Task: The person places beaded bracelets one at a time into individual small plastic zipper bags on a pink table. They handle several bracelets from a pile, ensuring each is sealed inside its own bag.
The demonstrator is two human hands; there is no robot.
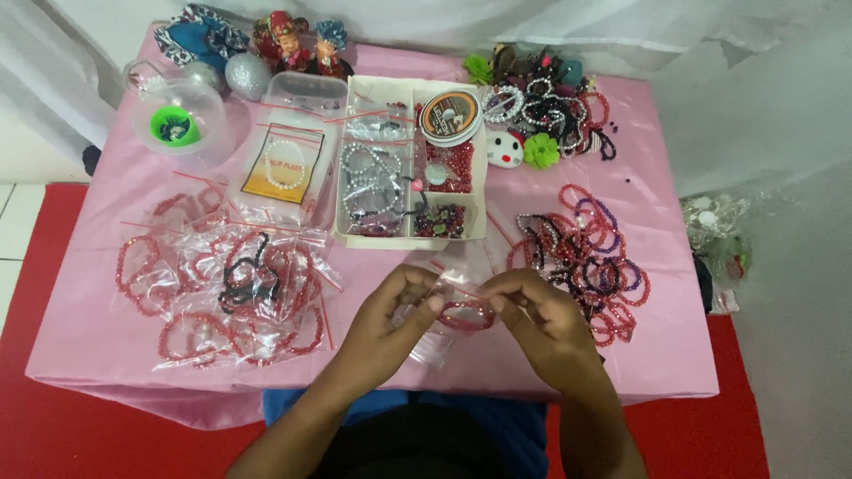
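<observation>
Many beaded things lie on the pink table before us, so we go from the big ones down to the small one in our hands. At the far side stands the clear compartment box with beads and a spool of cord in it, and left of it a clear plastic tub. On the left of the table lies a spread of small clear bags with red bracelets; on the right lies a loose heap of red and purple bracelets, not bagged.

Near the front edge, between both heaps, we hold one red bead bracelet over a small clear bag. Our left hand has its fingers curled and closed, thumb against forefinger, pinching the left end of the bracelet and, it seems, the edge of the bag. Our right hand pinches the right end in the same way, fingers nearly closed.

To do this step well, we judge that the mouth of the bag should be kept wide with one hand, the bracelet kept flat and not stretched, and the grip kept light, because the elastic cord can slip or snap.
</observation>
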